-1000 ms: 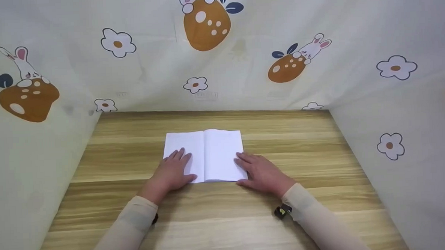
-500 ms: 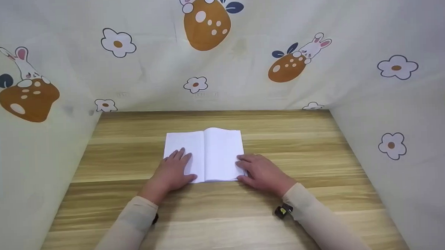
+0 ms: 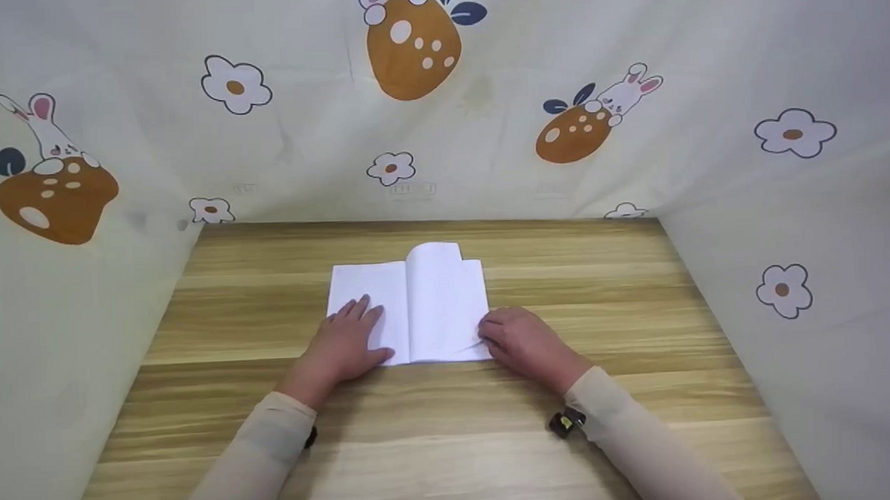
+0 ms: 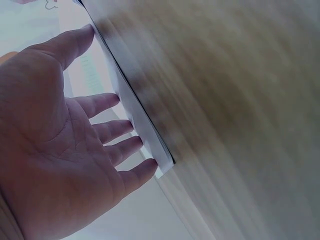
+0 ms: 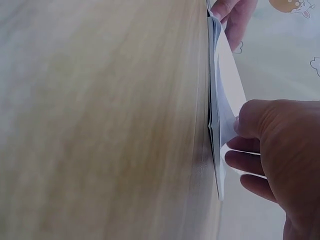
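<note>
An open notebook [image 3: 444, 310] with blank white pages lies on the wooden table. My left hand [image 3: 346, 338] rests with spread, straight fingers on its left page; the left wrist view shows the fingertips [image 4: 131, 127] along the paper near the edge. At the right edge, my right hand [image 3: 526, 342] pinches a page [image 3: 434, 269] between thumb and fingers. That page bows up from the spine, and its top corner is lifted and shifted left over the page beneath. In the right wrist view the bent page [image 5: 226, 120] rises to the thumb, above the stack of pages.
The wood-grain table [image 3: 438, 446] extends around the notebook. Pale cloth walls [image 3: 305, 136] printed with rabbits and flowers enclose it at the back and both sides. A small black device [image 3: 565, 423] sits at the right wrist.
The fingers of my right hand have drawn together at the page's edge and taken hold of it. The page has lifted and bowed leftward. My left hand has stayed put.
</note>
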Motion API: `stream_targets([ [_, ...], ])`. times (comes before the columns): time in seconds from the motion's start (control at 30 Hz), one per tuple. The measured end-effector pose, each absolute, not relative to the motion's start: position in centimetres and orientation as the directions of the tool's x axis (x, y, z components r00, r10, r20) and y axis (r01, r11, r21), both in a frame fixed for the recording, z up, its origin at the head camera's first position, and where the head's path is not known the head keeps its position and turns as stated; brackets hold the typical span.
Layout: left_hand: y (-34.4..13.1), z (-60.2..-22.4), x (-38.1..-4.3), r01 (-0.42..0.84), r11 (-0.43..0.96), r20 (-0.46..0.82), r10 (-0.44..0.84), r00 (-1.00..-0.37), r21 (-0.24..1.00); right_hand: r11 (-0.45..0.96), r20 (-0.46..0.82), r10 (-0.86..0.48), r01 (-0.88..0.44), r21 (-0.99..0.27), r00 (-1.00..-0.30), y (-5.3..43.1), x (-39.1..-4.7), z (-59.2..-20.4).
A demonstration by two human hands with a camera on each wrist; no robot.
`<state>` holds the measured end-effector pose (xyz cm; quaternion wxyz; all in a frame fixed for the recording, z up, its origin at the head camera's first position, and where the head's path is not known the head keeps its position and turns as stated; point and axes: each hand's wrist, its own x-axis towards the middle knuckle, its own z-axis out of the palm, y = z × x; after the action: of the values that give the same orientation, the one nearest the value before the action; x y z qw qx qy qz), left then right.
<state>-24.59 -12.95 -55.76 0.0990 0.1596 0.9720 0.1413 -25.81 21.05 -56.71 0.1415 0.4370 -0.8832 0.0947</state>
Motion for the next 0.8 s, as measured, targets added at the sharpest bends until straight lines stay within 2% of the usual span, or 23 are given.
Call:
stream_targets([
  [0.5, -12.99, -55.68, -24.64, 0.293, 0.902, -0.142, 0.35, -0.926, 0.317, 0.618, 0.366, -0.731, -0.787, -0.004, -0.576, 21.01, -25.73, -56.66],
  [0.8, -12.49, -55.21, -24.41, 0.299, 0.89, -0.116, 0.356, -0.927, 0.343, 0.612, 0.409, -0.709, -0.789, -0.05, -0.575, 21.06, -25.53, -56.45],
])
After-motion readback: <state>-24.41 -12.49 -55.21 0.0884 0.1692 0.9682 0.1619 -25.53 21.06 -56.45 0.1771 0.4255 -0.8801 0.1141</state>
